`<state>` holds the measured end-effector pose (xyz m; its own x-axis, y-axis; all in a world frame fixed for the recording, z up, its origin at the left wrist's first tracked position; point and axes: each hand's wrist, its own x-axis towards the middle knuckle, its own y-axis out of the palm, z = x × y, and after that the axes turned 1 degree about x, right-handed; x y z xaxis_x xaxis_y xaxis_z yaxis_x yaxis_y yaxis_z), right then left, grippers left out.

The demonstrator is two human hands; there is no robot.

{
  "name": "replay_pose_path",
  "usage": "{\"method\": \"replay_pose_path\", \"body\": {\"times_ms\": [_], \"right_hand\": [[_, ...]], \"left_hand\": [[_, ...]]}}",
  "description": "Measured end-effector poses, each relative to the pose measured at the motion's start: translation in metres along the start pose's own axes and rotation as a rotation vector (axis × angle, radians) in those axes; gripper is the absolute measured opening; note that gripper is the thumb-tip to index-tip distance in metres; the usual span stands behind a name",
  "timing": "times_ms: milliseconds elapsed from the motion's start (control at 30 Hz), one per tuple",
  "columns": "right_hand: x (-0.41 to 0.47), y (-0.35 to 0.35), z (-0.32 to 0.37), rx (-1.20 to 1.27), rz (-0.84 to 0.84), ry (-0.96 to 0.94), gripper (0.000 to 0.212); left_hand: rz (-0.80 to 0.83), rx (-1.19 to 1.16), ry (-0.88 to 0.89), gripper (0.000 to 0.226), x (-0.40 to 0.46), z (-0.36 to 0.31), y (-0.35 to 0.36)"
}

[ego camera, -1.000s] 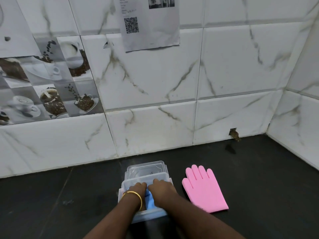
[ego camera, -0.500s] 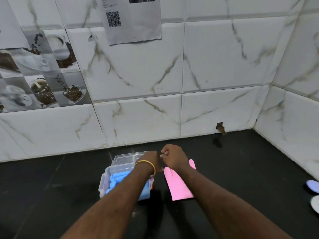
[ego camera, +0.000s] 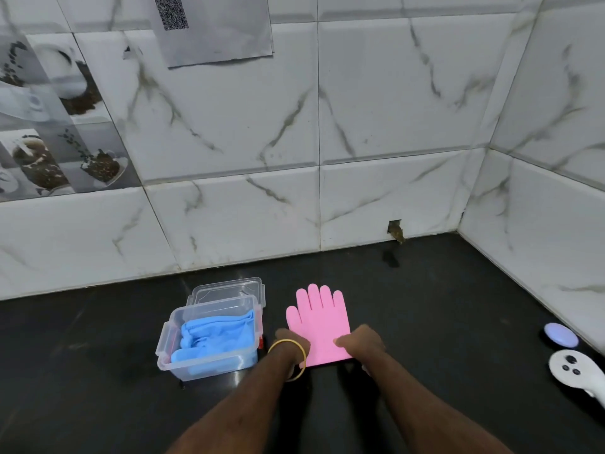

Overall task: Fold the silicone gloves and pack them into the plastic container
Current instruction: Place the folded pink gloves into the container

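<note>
In the head view, we see the pink glove (ego camera: pixel 319 322) lying flat on the dark counter (ego camera: pixel 442 322), its fingers pointing to the tiled wall (ego camera: pixel 360 126), just beside the plastic container (ego camera: pixel 209 335) on its right. The container stands open, its lid (ego camera: pixel 229 288) behind it, and the blue glove (ego camera: pixel 214 339) is already folded inside.

Our left hand (ego camera: pixel 288 347) is at the left cuff corner of the pink glove, and our right hand (ego camera: pixel 361 342) at the right cuff corner, with the thumb lying on top of the silicone. The right hand seems to pinch the edge; for the left hand we cannot tell if the fingers are closed on the glove or only touch it.

We judge that the step in hand is the fold of this pink glove. To do it well, we should lift both cuff corners together and bring them evenly over toward the fingers, then press the fold flat, because silicone likes to spring back open. The folded packet should be narrow enough to sit on the blue glove. A white controller (ego camera: pixel 576 371) lies well apart at the right.
</note>
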<state>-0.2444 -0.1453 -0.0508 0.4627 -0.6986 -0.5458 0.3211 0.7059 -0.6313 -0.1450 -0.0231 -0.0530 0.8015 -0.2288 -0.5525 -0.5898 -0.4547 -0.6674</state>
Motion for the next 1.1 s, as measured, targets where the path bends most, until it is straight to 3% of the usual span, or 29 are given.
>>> {"method": "replay_pose_path", "body": {"times_ms": [167,300,433,567,700,900,1033,1100], "right_hand": [[-0.001,-0.001,-0.004,0.455,0.131,0.088,0.050],[-0.001,-0.010,0.000,0.615,0.237,0.195,0.043],[-0.003,-0.015,0.006,0.860,0.322,0.253,0.027],[-0.012,-0.014,0.019,1.205,0.288,0.199,0.018],[-0.027,-0.010,0.037,1.491,0.219,0.097,0.029],[-0.042,-0.020,0.083,1.442,0.035,0.077,0.045],[-0.058,-0.024,0.121,1.377,-0.036,-0.042,0.046],[-0.070,-0.017,0.144,1.363,-0.037,-0.111,0.047]], "left_hand": [[0.174,-0.543,-0.131,0.033,-0.001,-0.005,0.003],[0.243,-0.628,-0.192,0.021,-0.006,-0.010,-0.006],[0.300,-0.741,-0.294,0.031,-0.001,-0.013,-0.006],[0.354,-1.036,-0.208,0.014,-0.008,-0.034,-0.008],[0.361,-1.084,-0.093,0.014,-0.025,-0.060,-0.017],[0.348,-1.097,0.014,0.026,-0.046,-0.064,-0.043],[0.334,-1.194,0.081,0.021,-0.055,-0.043,-0.073],[0.361,-1.352,0.061,0.046,-0.053,-0.023,-0.086]]}}
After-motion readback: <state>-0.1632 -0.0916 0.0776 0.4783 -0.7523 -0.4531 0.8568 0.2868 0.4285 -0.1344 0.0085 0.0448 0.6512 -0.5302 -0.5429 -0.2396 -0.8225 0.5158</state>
